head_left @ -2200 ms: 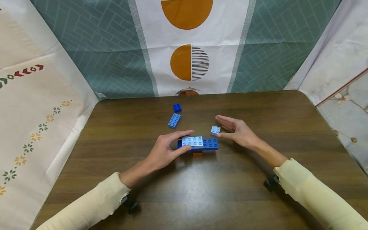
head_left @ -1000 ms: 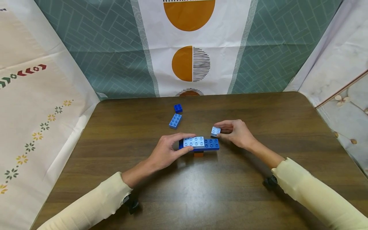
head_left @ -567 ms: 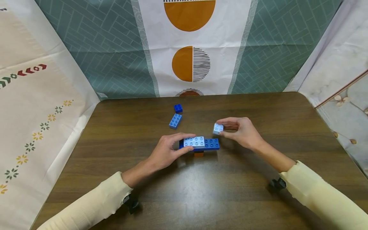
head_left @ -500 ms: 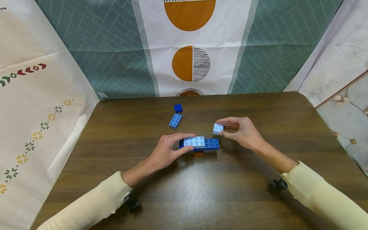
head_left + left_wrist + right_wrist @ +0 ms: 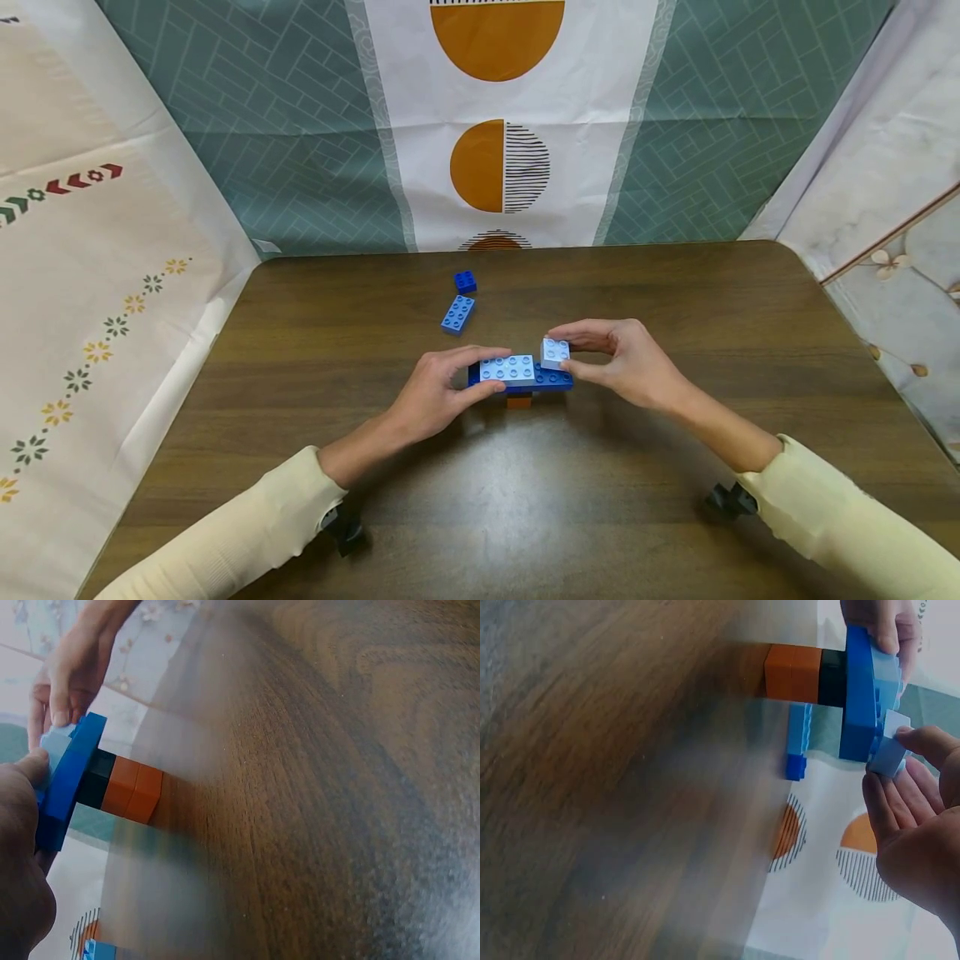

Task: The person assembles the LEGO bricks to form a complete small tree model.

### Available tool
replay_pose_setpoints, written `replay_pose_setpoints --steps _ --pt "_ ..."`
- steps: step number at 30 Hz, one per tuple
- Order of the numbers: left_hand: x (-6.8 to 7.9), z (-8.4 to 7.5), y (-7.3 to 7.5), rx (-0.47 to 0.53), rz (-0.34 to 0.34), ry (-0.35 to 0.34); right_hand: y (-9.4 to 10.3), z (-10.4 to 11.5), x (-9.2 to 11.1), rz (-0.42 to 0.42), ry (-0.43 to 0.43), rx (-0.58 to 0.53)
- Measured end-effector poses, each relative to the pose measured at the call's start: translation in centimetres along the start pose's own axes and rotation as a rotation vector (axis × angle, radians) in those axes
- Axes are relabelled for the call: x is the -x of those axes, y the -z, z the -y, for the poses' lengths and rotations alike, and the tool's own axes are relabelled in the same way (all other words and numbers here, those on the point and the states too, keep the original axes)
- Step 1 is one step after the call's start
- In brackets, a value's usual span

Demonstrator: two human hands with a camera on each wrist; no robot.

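Observation:
My left hand (image 5: 431, 387) holds the left part of a toy-brick build, thumb in front and fingers behind. On top of the build sits a light blue eight-stud brick (image 5: 510, 368), fixed on a long dark blue brick (image 5: 555, 381). The side views show a dark brick (image 5: 96, 778) and orange bricks (image 5: 791, 673) stacked beneath as a narrow post on the table. Between thumb and fingers, my right hand (image 5: 630, 362) pinches a pale blue four-stud brick (image 5: 555, 354). It is at the long brick's bare right end, tilted against its studs in the right wrist view (image 5: 890, 746).
Behind the build, a blue eight-stud brick (image 5: 457, 315) and a smaller dark blue four-stud brick (image 5: 465, 282) lie on the brown wooden table (image 5: 337, 325). Patterned cloth (image 5: 300, 125) hangs along the table's back edge, with more cloth at both sides.
The right hand has taken hold of the pale blue four-stud brick, lifted it from the table and brought it left over the long brick's right end. The left hand stays on the build.

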State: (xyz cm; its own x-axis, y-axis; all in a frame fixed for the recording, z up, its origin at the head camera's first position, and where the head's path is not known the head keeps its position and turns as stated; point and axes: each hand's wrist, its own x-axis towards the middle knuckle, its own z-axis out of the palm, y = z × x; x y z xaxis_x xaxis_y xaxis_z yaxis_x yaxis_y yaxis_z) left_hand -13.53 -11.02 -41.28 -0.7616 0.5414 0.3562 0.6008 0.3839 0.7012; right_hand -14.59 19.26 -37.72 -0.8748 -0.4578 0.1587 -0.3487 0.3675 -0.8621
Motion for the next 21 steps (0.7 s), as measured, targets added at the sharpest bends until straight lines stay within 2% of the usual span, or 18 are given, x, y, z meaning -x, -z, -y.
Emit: replay_pose_setpoints --steps 11,21 --pt "0.0 0.19 0.03 0.015 0.005 0.004 -0.45 0.54 0.28 0.054 -0.007 -0.006" --pt "-0.03 0.21 -0.03 0.026 0.007 -0.001 -0.76 0.42 0.34 0.084 0.035 0.015"
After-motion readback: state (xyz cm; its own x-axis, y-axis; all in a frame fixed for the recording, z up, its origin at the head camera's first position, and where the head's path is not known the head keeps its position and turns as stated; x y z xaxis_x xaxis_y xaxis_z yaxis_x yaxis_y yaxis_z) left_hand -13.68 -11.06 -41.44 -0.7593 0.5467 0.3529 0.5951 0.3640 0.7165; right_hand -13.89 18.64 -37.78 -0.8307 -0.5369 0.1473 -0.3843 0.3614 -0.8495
